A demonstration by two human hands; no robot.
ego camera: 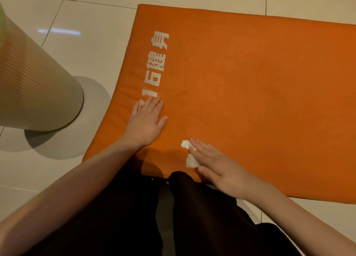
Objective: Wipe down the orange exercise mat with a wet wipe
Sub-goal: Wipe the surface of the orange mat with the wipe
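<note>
A ribbed rolled mat [36,86] stands on the tiled floor [92,20] at frame left. The left hand [146,120] lies flat, fingers straight and together, on the orange exercise mat [250,82] filling center and right. At lower center, the right hand [217,169] presses the wet wipe [189,159] down with extended fingers.

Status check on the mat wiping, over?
Left hand flat on mat. Right hand pressing wipe near front edge. Nothing in the way.

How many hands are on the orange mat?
2. The left hand lies flat on the orange mat, fingertips at the white letters; the right hand presses a white wipe down near the mat's near edge.
</note>
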